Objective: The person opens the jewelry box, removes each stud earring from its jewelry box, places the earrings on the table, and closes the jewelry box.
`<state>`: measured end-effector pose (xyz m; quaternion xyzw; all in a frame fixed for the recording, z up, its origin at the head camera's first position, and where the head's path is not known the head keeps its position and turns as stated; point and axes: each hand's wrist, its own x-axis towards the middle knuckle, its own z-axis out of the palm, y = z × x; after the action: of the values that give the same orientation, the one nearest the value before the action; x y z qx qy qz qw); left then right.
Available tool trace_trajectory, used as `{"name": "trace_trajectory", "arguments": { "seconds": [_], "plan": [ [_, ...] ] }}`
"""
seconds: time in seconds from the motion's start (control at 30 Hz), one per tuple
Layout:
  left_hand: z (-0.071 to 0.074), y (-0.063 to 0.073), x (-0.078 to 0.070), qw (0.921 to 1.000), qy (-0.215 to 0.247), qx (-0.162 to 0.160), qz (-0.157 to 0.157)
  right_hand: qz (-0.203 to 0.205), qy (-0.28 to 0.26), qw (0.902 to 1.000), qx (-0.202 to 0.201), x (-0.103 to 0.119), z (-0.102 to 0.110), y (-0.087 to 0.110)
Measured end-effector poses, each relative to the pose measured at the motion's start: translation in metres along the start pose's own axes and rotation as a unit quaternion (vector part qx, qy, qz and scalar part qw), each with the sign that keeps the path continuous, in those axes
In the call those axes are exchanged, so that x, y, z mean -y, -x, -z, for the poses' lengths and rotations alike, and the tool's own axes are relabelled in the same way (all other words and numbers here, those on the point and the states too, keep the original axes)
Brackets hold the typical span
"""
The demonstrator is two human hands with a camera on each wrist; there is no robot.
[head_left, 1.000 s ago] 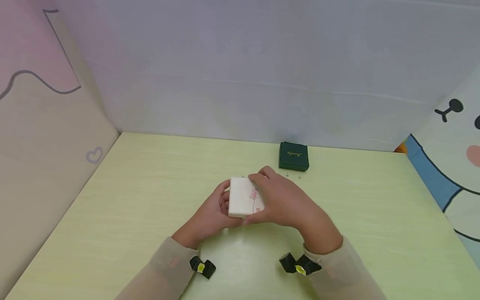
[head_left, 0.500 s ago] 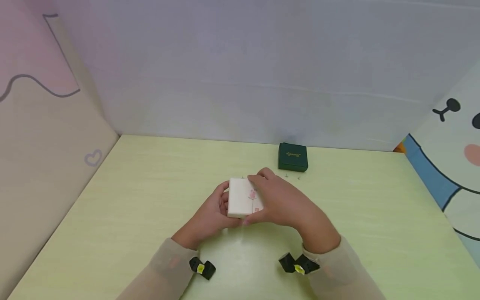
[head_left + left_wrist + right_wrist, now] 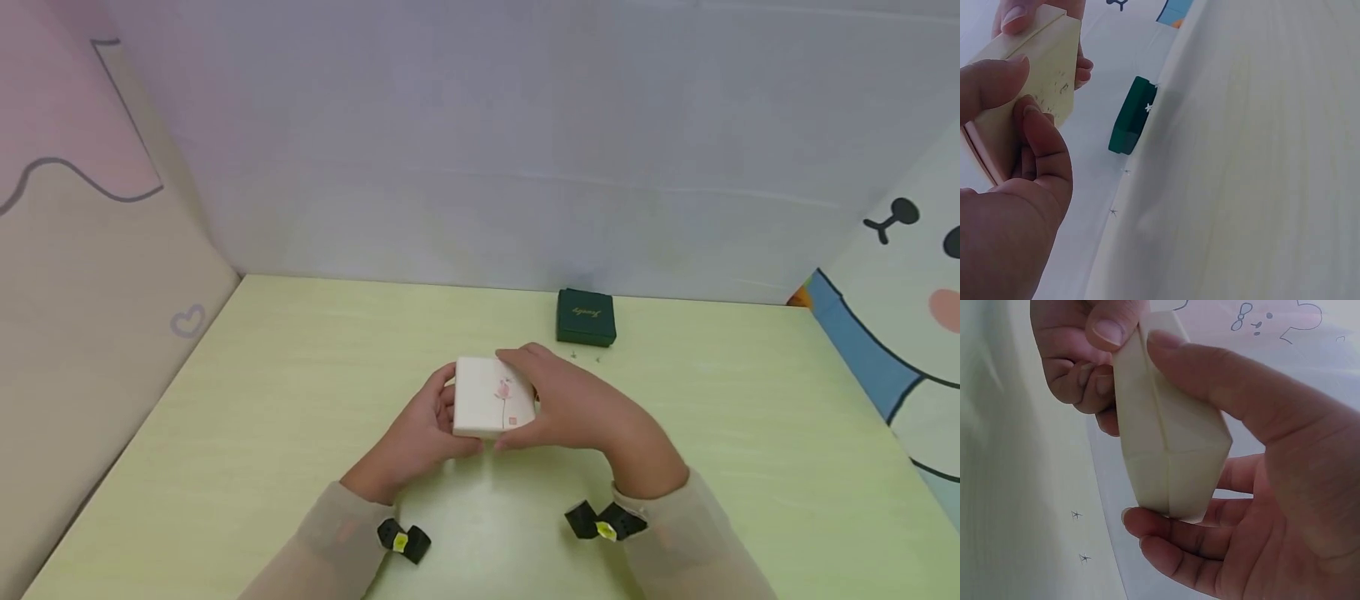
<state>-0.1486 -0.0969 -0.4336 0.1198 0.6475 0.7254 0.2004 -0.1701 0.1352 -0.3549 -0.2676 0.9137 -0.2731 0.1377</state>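
Note:
A small white box with a pink flower printed on its lid is held above the table between both hands. My left hand grips its left side, thumb along the near edge and fingers at the side and beneath. My right hand spans the right part of the lid, thumb on the near edge and fingers on the far edge. A seam between lid and base runs along the box side in the right wrist view; the lid sits on the base. The inside is hidden.
A dark green box with gold lettering rests near the back wall. Several tiny star-shaped pieces lie on the table in front of it, such as this star-shaped piece in the left wrist view. Printed cloth walls stand left and right.
My right hand has shifted slightly to the right on the box, so more of the printed flower and lid corner shows. The left hand keeps its grip.

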Motion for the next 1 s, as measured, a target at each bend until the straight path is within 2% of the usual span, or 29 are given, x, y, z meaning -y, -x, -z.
{"name": "trace_trajectory", "arguments": {
  "seconds": [0.1, 0.37, 0.67, 0.87, 1.0],
  "plan": [
    [-0.001, 0.002, -0.001, 1.0, -0.001, -0.005, 0.002, -0.001, -0.009, 1.0, 0.001, 0.0, -0.001, 0.0],
    [-0.004, 0.002, -0.002, 0.9997, 0.01, 0.007, -0.019, 0.013, -0.013, 0.9998, -0.011, -0.004, -0.002, 0.001],
    [-0.007, -0.002, -0.004, 0.9996, 0.011, 0.006, -0.024, 0.036, -0.074, 0.9964, -0.023, -0.011, 0.004, 0.002],
    [-0.002, -0.006, -0.014, 0.9989, -0.044, -0.014, -0.01, 0.039, -0.065, 0.9968, -0.024, -0.015, 0.005, -0.006],
    [0.003, -0.01, -0.026, 0.9921, -0.122, -0.03, 0.006, 0.042, -0.046, 0.9979, -0.017, -0.021, 0.01, -0.014]
  ]
}}
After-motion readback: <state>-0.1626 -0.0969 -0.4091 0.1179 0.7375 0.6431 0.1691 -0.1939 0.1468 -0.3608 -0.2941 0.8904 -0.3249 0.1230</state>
